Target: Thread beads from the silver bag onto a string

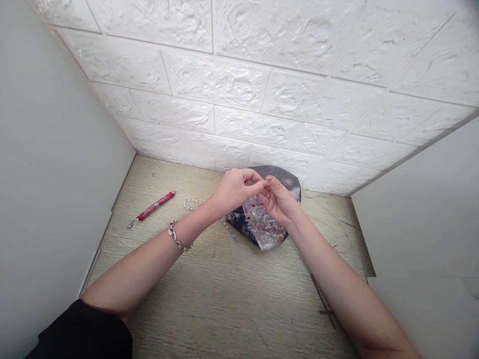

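Note:
My left hand (239,188) and my right hand (279,202) meet fingertip to fingertip above an open bag of beads (264,227). Between the right thumb and fingers is a tiny pale bead (268,182). The left thumb and forefinger are pinched together right beside it; what they hold is too small to make out. A strand of clear beads (192,202) lies on the table partly behind my left wrist. Its end with blue-green beads (234,236) shows below that forearm, near the bag.
A red pen-like stick with a metal clasp (155,206) lies on the wooden table (224,299) to the left. Thin brown sticks (325,304) lie partly under my right forearm. A white brick-pattern wall (243,85) stands behind, with pale panels at both sides.

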### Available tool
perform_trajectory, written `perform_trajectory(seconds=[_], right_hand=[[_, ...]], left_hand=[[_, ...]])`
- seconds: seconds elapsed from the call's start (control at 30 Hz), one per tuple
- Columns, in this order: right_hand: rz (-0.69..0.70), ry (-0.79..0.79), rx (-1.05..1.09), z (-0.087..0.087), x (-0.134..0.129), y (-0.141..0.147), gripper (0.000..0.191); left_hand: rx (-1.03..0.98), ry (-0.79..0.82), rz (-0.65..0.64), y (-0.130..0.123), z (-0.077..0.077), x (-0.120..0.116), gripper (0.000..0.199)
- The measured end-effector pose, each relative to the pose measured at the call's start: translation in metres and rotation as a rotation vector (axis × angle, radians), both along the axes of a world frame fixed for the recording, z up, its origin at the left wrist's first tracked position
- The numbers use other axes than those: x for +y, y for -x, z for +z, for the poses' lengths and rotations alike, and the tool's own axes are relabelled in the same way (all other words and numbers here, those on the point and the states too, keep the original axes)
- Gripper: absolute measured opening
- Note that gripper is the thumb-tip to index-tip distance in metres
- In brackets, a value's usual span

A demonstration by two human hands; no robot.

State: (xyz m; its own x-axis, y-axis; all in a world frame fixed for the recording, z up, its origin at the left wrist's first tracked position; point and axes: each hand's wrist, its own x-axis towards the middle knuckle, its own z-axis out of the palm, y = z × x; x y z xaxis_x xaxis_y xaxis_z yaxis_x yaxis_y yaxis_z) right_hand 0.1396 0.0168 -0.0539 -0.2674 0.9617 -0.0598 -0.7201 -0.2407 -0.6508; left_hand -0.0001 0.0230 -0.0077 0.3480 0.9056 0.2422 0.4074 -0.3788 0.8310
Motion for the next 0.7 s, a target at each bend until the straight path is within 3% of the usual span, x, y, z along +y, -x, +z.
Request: perform_trajectory(seconds=[0.7], right_hand=[[-0.013, -0.012, -0.052, 0.0019, -0.0015, 0.001, 0.019]], left_hand=[[-0.009, 0.01, 0.019, -0.0008, -0.0016, 0.0006, 0.021]])
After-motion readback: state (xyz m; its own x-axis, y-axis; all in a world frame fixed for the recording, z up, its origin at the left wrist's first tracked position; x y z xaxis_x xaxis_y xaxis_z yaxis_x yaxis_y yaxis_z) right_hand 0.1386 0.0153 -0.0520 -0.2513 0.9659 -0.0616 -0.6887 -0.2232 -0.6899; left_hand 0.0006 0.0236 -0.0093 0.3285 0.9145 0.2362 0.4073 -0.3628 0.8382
